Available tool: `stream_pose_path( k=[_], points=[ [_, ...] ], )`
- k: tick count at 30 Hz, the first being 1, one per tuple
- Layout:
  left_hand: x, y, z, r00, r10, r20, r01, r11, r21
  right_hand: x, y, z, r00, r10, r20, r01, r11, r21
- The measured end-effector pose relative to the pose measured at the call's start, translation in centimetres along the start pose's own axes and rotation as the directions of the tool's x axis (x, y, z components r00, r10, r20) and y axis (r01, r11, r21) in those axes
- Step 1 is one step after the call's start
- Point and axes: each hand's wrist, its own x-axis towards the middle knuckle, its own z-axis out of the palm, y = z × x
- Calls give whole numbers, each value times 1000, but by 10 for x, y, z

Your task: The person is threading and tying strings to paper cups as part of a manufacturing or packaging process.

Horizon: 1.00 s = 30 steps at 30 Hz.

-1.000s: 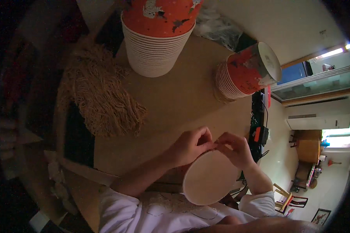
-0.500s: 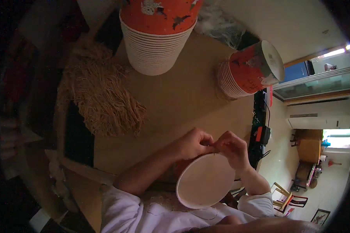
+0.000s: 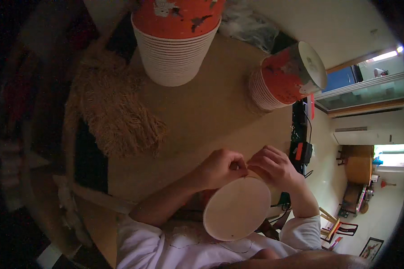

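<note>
Left hand pinches the tub below it; right hand curls alongside (grip unclear); apparently rim work, needing steadiness.

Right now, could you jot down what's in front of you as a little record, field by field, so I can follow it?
Left hand: fingertips drawn together at the tub's upper edge
Right hand: fingers bent at the same edge, beside the left hand
Tub: round white face toward the camera, some orange wall showing
Fine detail between fingers: too small to tell
Tall stack: nested orange-and-white tubs, far side
Shorter stack: similar tubs, right
Brown strings: loose bundle, left
Clear plastic: crumpled, beyond the stacks
</note>
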Motion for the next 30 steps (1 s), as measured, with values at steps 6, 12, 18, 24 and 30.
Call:
stream_pose_path(
  k=[6,12,18,24,30],
  points=[
    [-2,5,-2,999,43,5,-43,997,56,-2,9,-9,996,-81,24,82,996,-43],
    [-4,12,-2,1000,-16,-16,17,997,76,-4,16,-8,993,16,121,-34,989,146],
    [-5,11,0,1000,6,-22,-4,997,81,-6,17,2,986,114,125,-143,954,262],
    [-5,11,1,999,-25,-29,28,994,105,-12,12,5,953,256,165,-301,867,397],
    [-6,10,1,999,4,-40,1,993,120,-15,11,11,943,323,79,-317,803,505]
  ],
)
